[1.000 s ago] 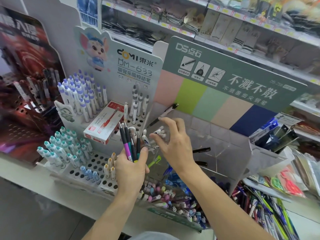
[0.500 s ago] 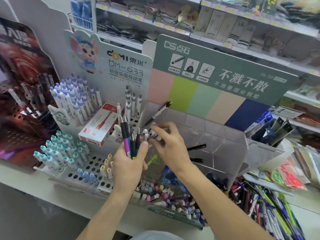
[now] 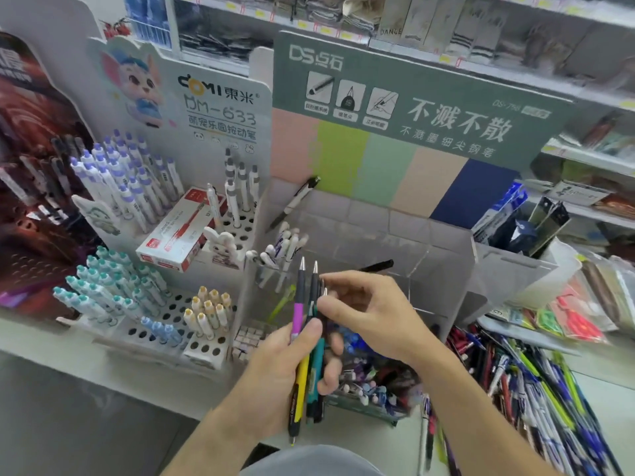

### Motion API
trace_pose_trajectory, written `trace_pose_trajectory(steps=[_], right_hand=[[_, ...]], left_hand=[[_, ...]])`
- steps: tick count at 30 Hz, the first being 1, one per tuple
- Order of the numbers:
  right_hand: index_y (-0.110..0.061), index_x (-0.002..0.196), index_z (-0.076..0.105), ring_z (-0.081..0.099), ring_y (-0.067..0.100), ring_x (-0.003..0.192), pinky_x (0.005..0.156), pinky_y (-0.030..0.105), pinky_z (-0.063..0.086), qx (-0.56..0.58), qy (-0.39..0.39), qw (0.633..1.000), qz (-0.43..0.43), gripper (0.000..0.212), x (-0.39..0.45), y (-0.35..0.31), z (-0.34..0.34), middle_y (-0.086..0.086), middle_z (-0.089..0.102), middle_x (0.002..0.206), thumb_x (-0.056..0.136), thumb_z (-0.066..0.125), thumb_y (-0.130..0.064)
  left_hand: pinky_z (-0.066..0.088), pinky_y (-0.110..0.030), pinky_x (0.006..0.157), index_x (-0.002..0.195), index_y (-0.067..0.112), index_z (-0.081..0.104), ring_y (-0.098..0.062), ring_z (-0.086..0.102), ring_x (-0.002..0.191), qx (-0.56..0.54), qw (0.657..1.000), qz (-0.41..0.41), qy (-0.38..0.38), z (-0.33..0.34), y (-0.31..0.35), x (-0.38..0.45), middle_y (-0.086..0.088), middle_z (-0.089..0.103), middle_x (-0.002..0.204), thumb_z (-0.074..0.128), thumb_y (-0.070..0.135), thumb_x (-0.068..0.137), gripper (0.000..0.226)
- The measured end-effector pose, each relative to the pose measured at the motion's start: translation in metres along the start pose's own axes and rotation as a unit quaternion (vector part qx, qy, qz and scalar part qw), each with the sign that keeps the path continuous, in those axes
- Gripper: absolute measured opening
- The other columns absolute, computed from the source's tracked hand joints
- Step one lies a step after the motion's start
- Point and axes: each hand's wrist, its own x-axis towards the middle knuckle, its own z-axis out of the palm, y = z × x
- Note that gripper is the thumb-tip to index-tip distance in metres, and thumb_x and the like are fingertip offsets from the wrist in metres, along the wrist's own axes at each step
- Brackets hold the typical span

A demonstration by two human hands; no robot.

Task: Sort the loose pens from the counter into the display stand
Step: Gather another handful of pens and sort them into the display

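— Where are the pens?
— A bunch of pens (image 3: pixel 311 324) stands upright in the left hand (image 3: pixel 275 376), fingers wrapped round the barrels: one with a pink and yellow barrel, a teal one, and darker ones. The right hand (image 3: pixel 371 317) pinches the top of one of those pens with fingertips (image 3: pixel 326 280) curled onto it. The hands are close together, in front of the clear display stand (image 3: pixel 412 242).
— And what is in the stand?
— Its upper cells hold little: a black-and-white pen (image 3: pixel 295 201) leaning at the back left, a cluster of white pens (image 3: pixel 281 249) below it, a black pen (image 3: pixel 374 266) lying across. The lowest tray (image 3: pixel 364 383) is full of mixed small pens, blurred.
— Beside it?
— To the left, a white perforated rack (image 3: pixel 171 321) carries purple-capped pens (image 3: pixel 120 180), teal-capped pens (image 3: pixel 106 283), cream-capped pens (image 3: pixel 206 310) and a red-and-white box (image 3: pixel 178 231). To the right, loose pens (image 3: pixel 532 389) lie heaped on the bench (image 3: pixel 611 400).
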Motion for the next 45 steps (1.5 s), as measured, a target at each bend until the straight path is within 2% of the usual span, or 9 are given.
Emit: trace_pose_trajectory(steps=[7,11,14,18,22,30,37,41,45], right_hand=[[-0.018,0.119,0.07,0.063,0.013,0.066,0.07,0.031,0.053,0.15,0.115,0.98,0.062,0.031,-0.046,0.027,-0.04,0.004,0.07,0.081,0.091,0.073,-0.005],[-0.019,0.116,0.072,0.058,0.015,0.057,0.062,0.031,0.053,0.109,0.041,0.987,0.115,0.024,-0.069,0.036,-0.058,0.006,0.064,0.075,0.095,0.067,-0.008],[-0.018,0.105,0.076,0.07,0.023,0.065,0.071,0.044,0.058,0.091,0.002,0.983,0.16,0.013,-0.082,0.043,-0.066,0.016,0.072,0.081,0.094,0.069,-0.014],[-0.005,0.1,0.073,0.065,0.015,0.063,0.065,0.029,0.052,0.136,0.005,0.978,0.16,0.007,-0.097,0.053,-0.08,0.007,0.07,0.075,0.094,0.068,-0.007],[-0.005,0.103,0.072,0.068,0.02,0.072,0.069,0.028,0.054,0.165,-0.005,0.974,0.153,0.009,-0.106,0.061,-0.095,0.01,0.069,0.079,0.097,0.064,-0.004],[-0.006,0.102,0.07,0.07,0.024,0.072,0.072,0.032,0.061,0.175,0.086,0.975,0.102,0.011,-0.116,0.066,-0.129,0.013,0.073,0.083,0.095,0.062,-0.002],[-0.002,0.1,0.067,0.076,0.035,0.08,0.076,0.037,0.064,0.23,0.197,0.946,0.116,0.009,-0.123,0.06,-0.128,0.017,0.075,0.084,0.094,0.063,0.002],[0.005,0.094,0.063,0.076,0.038,0.078,0.069,0.032,0.063,0.295,0.153,0.933,0.139,0.009,-0.126,0.052,-0.082,0.026,0.073,0.081,0.09,0.062,0.013],[0.004,0.085,0.064,0.076,0.04,0.082,0.073,0.042,0.063,0.327,0.091,0.928,0.157,0.014,-0.129,0.052,-0.039,0.022,0.074,0.081,0.082,0.075,0.012]], left_hand=[[0.052,-0.033,0.051,0.103,-0.011,0.068,-0.031,0.057,0.055,0.049,0.994,-0.093,-0.027,0.025,-0.029,0.003,-0.027,0.062,0.077,0.046,0.027,0.097,0.044],[0.055,-0.036,0.048,0.121,-0.019,0.051,-0.034,0.066,0.058,0.04,0.987,-0.144,-0.052,0.04,-0.052,0.008,-0.033,0.068,0.087,0.055,0.024,0.096,0.05],[0.046,-0.029,0.042,0.115,-0.016,0.053,-0.027,0.056,0.045,0.057,0.978,-0.182,-0.081,0.046,-0.064,0.011,-0.026,0.064,0.071,0.053,0.029,0.098,0.047],[0.039,-0.028,0.043,0.108,-0.005,0.058,-0.023,0.043,0.046,0.063,0.969,-0.225,-0.08,0.048,-0.076,0.016,-0.02,0.055,0.072,0.057,0.04,0.092,0.048],[0.041,-0.027,0.041,0.109,-0.005,0.059,-0.023,0.045,0.05,0.014,0.969,-0.24,-0.052,0.051,-0.083,0.019,-0.02,0.052,0.078,0.053,0.039,0.101,0.045],[0.021,-0.026,0.04,0.104,-0.002,0.071,-0.016,0.029,0.038,0.111,0.978,-0.175,-0.007,0.053,-0.089,0.017,-0.018,0.05,0.063,0.041,0.043,0.099,0.054],[0.023,-0.02,0.035,0.108,0.01,0.071,-0.011,0.025,0.037,0.12,0.987,-0.039,0.103,0.053,-0.094,0.016,-0.015,0.041,0.067,0.073,0.066,0.076,0.065],[0.023,-0.019,0.037,0.118,0.012,0.07,-0.01,0.022,0.037,0.107,0.981,0.034,0.16,0.062,-0.089,0.021,-0.014,0.05,0.054,0.067,0.052,0.079,0.056],[0.019,-0.019,0.035,0.093,0.003,0.078,-0.011,0.021,0.036,0.107,0.972,0.075,0.197,0.064,-0.079,0.026,-0.006,0.03,0.043,0.065,0.044,0.079,0.045]])
